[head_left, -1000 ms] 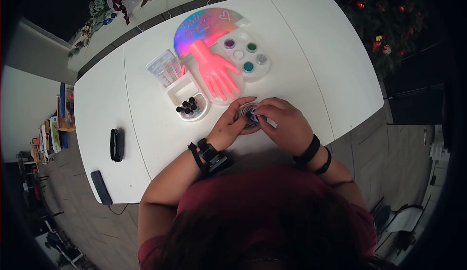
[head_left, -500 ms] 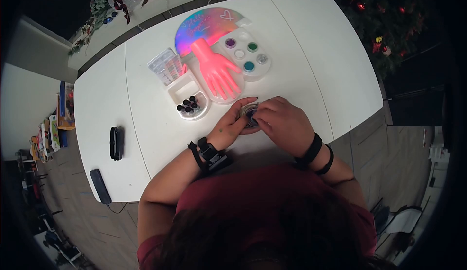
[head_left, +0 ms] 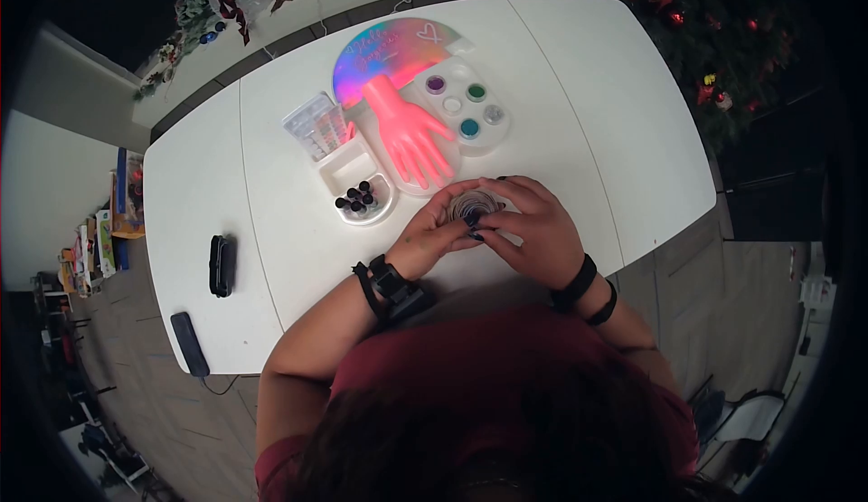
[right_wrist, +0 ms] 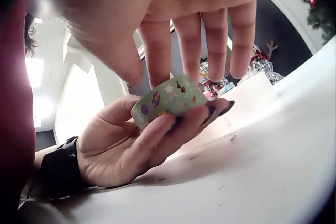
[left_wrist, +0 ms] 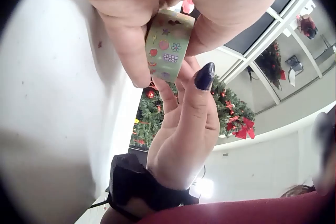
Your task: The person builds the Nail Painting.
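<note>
A flat roll of sticker tape (head_left: 476, 204) is held up in front of the chest, its coiled layers facing up in the head view. Its pale green outer face (left_wrist: 166, 45) carries small printed pictures and the words "Total Magic" in the left wrist view. My left hand (head_left: 425, 236) grips the roll round its edge, thumb on the near side. My right hand (head_left: 541, 236) reaches over it with mostly straight fingers, the index at the coil's middle. In the right wrist view, its fingers (right_wrist: 187, 35) hang behind the roll while the thumb stands apart from them.
Beyond the hands stand a pink model hand (head_left: 409, 136), a tray of black-capped bottles (head_left: 392, 207), a clear case (head_left: 314, 127) and a tray of glitter pots (head_left: 488, 146). A rainbow sign (head_left: 384, 50) is behind. Two black cases, one a glasses case (head_left: 221, 267), lie left.
My right fingers have spread from a closer pinch at the roll's middle, leaving more of the coil showing. My left hand keeps its grip. The head view has shifted slightly.
</note>
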`<state>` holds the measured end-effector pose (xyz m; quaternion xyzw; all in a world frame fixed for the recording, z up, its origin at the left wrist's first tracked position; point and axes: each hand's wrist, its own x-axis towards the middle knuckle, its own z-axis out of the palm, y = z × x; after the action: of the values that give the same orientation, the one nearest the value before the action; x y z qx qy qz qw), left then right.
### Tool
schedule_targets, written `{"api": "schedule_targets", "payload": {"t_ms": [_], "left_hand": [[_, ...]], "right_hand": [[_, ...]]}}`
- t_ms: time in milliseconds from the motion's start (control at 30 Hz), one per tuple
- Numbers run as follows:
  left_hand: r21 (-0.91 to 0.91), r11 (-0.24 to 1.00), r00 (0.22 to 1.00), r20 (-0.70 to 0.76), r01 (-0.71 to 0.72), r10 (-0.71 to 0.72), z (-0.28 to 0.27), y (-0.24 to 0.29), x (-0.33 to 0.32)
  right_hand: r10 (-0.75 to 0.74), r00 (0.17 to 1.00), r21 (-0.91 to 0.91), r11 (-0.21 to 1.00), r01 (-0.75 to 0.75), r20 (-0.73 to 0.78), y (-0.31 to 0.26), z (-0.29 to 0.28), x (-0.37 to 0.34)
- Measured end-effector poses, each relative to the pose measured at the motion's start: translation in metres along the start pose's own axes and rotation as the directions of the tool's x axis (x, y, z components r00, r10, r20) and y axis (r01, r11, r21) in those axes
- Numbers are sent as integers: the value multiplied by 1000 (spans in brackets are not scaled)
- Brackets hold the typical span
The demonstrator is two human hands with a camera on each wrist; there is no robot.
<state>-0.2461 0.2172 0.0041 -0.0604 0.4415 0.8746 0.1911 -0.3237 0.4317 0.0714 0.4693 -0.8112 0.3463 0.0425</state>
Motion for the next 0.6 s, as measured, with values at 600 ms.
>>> {"api": "schedule_targets", "payload": {"t_ms": [600], "left_hand": [[515, 808, 913, -108, -288, 394, 38, 52, -49]], "right_hand": [[225, 886, 708, 537, -459, 404, -1, -14, 58]]}}
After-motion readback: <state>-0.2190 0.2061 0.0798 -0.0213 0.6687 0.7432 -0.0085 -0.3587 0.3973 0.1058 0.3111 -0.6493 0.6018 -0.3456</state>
